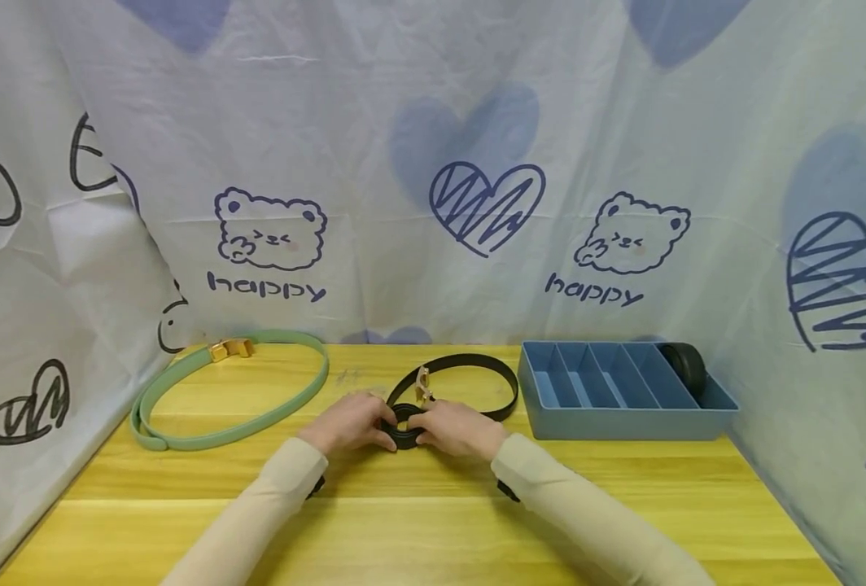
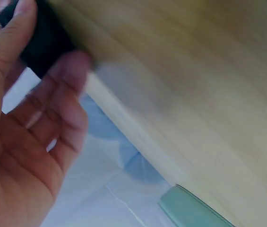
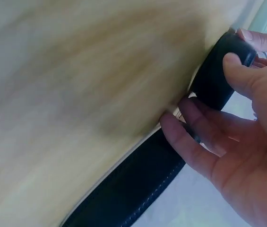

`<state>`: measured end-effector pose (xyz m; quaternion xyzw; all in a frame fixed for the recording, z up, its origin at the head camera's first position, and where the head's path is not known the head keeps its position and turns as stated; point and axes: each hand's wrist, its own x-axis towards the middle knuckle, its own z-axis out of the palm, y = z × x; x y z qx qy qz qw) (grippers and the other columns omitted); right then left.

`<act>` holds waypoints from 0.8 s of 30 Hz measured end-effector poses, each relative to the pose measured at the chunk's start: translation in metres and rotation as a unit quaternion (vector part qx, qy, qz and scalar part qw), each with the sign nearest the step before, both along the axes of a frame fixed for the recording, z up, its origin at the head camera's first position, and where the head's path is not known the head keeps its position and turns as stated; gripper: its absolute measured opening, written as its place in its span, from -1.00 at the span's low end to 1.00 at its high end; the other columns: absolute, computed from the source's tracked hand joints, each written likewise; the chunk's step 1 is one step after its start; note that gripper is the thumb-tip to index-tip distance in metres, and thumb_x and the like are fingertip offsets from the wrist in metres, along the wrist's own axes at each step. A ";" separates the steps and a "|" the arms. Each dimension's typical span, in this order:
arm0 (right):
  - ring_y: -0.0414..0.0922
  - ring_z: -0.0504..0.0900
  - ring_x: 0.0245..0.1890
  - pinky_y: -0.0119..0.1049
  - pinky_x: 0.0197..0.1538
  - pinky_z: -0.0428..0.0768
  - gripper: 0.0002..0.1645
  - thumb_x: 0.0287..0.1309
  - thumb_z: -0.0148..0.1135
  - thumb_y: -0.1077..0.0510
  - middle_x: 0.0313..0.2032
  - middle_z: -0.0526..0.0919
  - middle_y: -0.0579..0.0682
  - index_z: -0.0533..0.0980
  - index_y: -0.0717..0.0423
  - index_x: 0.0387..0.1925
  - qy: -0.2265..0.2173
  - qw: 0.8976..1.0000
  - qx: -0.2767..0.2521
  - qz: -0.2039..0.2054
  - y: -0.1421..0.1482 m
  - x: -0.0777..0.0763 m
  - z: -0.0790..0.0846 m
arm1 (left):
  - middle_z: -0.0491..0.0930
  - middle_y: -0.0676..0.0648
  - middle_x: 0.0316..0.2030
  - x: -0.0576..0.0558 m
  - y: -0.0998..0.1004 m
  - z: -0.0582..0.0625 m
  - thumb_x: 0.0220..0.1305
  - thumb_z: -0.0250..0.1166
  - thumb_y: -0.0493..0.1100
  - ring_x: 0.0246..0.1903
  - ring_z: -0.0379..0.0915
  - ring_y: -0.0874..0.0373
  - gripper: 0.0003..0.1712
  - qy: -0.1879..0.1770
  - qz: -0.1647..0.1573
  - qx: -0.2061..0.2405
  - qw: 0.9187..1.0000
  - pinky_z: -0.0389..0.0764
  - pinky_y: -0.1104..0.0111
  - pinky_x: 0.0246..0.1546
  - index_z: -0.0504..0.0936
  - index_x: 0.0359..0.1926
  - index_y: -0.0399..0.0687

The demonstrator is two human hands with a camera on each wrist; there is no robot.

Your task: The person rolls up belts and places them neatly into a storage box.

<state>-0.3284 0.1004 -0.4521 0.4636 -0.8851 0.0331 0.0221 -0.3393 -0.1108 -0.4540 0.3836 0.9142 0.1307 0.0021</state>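
A black belt (image 1: pixel 477 359) stands on edge on the table, its near end rolled into a small tight coil (image 1: pixel 406 440) and the rest in an open loop behind. Its gold buckle (image 1: pixel 423 382) stands just beyond the coil. My left hand (image 1: pixel 351 421) grips the coil from the left, thumb at the near side. From the right, my right hand (image 1: pixel 457 429) holds the same coil. In the right wrist view, its thumb presses the coil (image 3: pixel 216 71) while other fingers reach along the belt's loose strap (image 3: pixel 128 184).
At the left lies a light green belt (image 1: pixel 250 425) in a wide loop with a gold buckle (image 1: pixel 231 349). A blue divided box (image 1: pixel 623 425) stands at the right, with a dark rolled item (image 1: pixel 685 368) in its rightmost compartment. A printed cloth (image 1: pixel 374 268) hangs behind the wooden table (image 1: pixel 418 537).
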 end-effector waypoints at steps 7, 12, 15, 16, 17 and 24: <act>-0.29 0.46 -0.32 -0.40 -0.24 0.46 -0.78 0.20 0.07 -0.06 -0.28 0.55 -0.22 0.55 -0.17 -0.17 -0.027 1.000 -0.009 0.012 0.000 0.001 0.001 | 0.58 0.27 -0.50 0.005 0.007 0.003 -0.18 0.32 0.32 -0.50 0.43 0.31 -0.63 0.030 0.014 -0.038 0.999 0.47 0.34 -0.43 0.70 -0.40 0.27; -0.25 0.52 -0.18 -0.36 -0.10 0.47 -0.72 0.19 0.08 -0.03 -0.14 0.56 -0.16 0.56 -0.14 -0.08 -0.042 0.999 0.002 0.020 0.006 -0.002 0.005 | 0.59 0.24 -0.38 0.002 0.002 -0.001 -0.12 0.32 0.25 -0.46 0.41 0.32 -0.51 0.002 -0.003 -0.016 1.000 0.45 0.34 -0.34 0.66 -0.13 0.21; -0.21 0.51 -0.09 -0.32 -0.03 0.45 -0.68 0.21 0.07 -0.04 -0.04 0.53 -0.11 0.54 -0.13 -0.04 -0.048 0.999 0.011 0.019 0.008 -0.002 0.005 | 0.59 0.24 -0.36 0.000 0.001 -0.003 -0.14 0.34 0.23 -0.42 0.42 0.32 -0.51 -0.019 -0.009 -0.003 1.000 0.45 0.35 -0.31 0.66 -0.13 0.20; -0.20 0.50 -0.06 -0.31 -0.01 0.44 -0.67 0.21 0.08 -0.05 -0.01 0.52 -0.10 0.54 -0.12 -0.03 -0.051 0.999 0.011 0.017 0.009 -0.001 0.005 | 0.59 0.24 -0.36 0.000 0.002 -0.003 -0.15 0.35 0.23 -0.42 0.42 0.33 -0.53 -0.022 -0.009 0.001 1.000 0.45 0.36 -0.31 0.67 -0.17 0.20; -0.20 0.50 -0.05 -0.31 -0.01 0.44 -0.67 0.20 0.08 -0.05 0.00 0.51 -0.09 0.53 -0.12 -0.02 -0.055 0.998 0.009 0.015 0.009 -0.002 0.004 | 0.59 0.25 -0.38 0.000 0.003 -0.003 -0.16 0.36 0.23 -0.42 0.42 0.33 -0.56 -0.027 -0.007 0.007 1.000 0.45 0.38 -0.32 0.68 -0.21 0.20; -0.12 0.41 0.08 -0.25 0.06 0.39 -0.70 0.19 0.09 -0.07 -0.08 0.57 -0.16 0.57 -0.12 -0.10 -0.065 0.997 -0.026 0.013 0.006 -0.001 0.000 | 0.57 0.25 -0.54 0.004 0.016 -0.002 -0.20 0.40 0.22 -0.58 0.37 0.32 -0.64 -0.048 0.012 0.039 0.998 0.42 0.45 -0.50 0.71 -0.41 0.14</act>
